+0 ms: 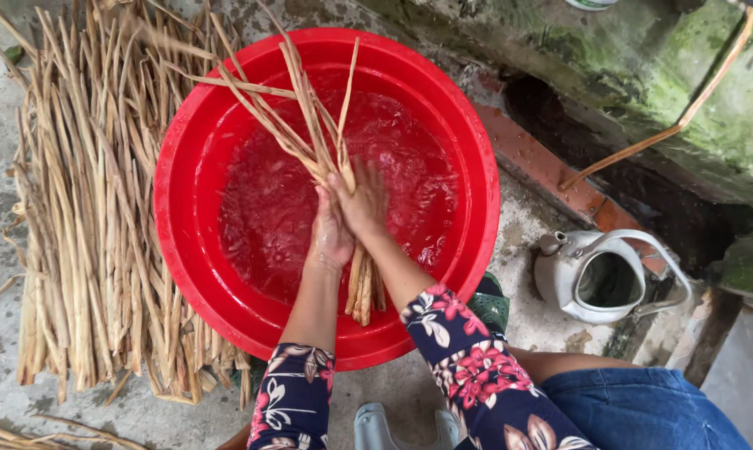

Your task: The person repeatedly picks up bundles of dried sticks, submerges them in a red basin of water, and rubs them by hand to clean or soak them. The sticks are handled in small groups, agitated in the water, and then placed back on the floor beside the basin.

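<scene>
Reaching into the red tub (193, 250), my left hand (331, 233) and right hand (364, 200) squeeze the stalks (310, 125) tight together above its water.

Bare grey concrete floor (552, 217), stained and damp in places, edged at upper right by a reddish brick kerb (552, 171) and a moss-grown wall (643, 75). Resting directly on it: large round red plastic basin (185, 250) holding water, at centre; broad heap of dry tan reed stalks (85, 217) spread flat along the left, touching the basin's side; a few loose stalks (26, 433) at lower left corner. To the right, well apart from the basin: pale, worn kettle (597, 279) with lid off and handle raised.
</scene>
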